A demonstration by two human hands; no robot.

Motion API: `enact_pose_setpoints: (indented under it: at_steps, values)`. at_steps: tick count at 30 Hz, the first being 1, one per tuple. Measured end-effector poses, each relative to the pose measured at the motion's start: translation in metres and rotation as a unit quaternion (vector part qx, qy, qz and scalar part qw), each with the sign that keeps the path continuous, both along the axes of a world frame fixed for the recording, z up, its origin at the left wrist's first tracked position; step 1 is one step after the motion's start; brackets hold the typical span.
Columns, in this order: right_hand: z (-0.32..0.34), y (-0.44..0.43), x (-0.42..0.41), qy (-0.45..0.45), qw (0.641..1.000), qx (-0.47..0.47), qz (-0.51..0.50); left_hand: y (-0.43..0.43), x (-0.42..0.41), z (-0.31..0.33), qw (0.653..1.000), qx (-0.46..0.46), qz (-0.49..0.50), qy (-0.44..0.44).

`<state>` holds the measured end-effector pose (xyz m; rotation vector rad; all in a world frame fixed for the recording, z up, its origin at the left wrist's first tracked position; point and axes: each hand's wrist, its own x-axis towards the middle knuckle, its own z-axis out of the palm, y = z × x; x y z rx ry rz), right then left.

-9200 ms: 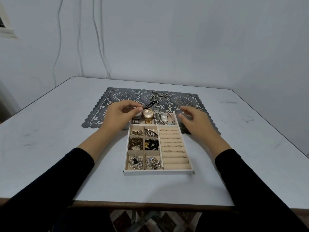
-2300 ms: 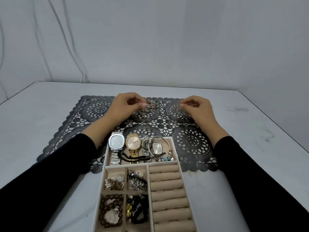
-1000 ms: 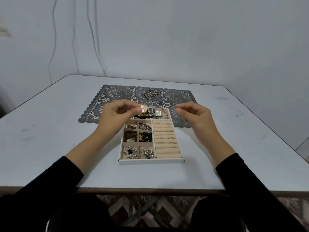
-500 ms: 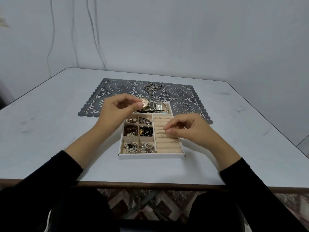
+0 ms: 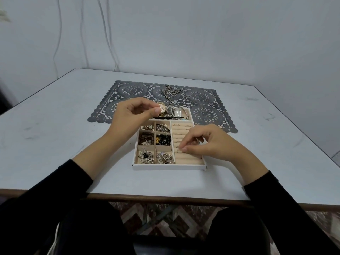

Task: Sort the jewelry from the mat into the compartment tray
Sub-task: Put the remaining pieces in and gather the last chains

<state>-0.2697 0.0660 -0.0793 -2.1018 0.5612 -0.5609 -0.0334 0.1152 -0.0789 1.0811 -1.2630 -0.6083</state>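
Ring (image 5: 178, 150) is pinched in right hand (image 5: 207, 142) at the ring rolls (image 5: 187, 157), front-right of tray (image 5: 169, 166) on the bench (image 5: 55, 126). Left hand (image 5: 134, 115) hovers over tray's back-left, thumb & forefinger together; can't tell if it holds anything. Chain (image 5: 170, 92) lies on mat (image 5: 128, 91).

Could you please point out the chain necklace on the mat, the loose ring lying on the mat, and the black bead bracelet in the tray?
chain necklace (image 5: 170, 92): head view, on its tangled links.
loose ring (image 5: 187, 96): head view, on the small hoop.
black bead bracelet (image 5: 163, 140): head view, on its beads.
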Motion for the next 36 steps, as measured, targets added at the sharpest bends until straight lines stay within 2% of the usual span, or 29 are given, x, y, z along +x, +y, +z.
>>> enact_pose_setpoints:
  at_steps: [8, 17, 28, 31, 34, 36]
  values:
    - [0.004, -0.004, -0.001, 0.034, 0.998, -0.02, 0.039, -0.001, 0.002, -0.003, 1.0, 0.004, 0.004, -0.008]
    - [0.019, -0.016, 0.006, 0.132, 0.987, -0.017, 0.084, 0.001, 0.001, -0.002, 1.0, 0.014, -0.009, -0.004]
    - [0.02, -0.02, 0.01, 0.163, 0.982, -0.018, 0.091, 0.001, 0.002, -0.003, 1.0, 0.018, -0.006, -0.013]
    - [0.017, -0.02, 0.005, 0.125, 0.989, 0.01, 0.076, 0.002, 0.001, -0.003, 1.0, 0.018, -0.004, -0.016]
    - [0.01, -0.022, -0.003, -0.001, 0.997, 0.077, -0.006, 0.003, 0.001, -0.003, 1.0, 0.015, -0.001, -0.02]
    - [0.006, -0.024, -0.006, -0.084, 0.989, 0.087, -0.083, 0.005, 0.001, -0.003, 1.0, 0.012, -0.007, -0.023]
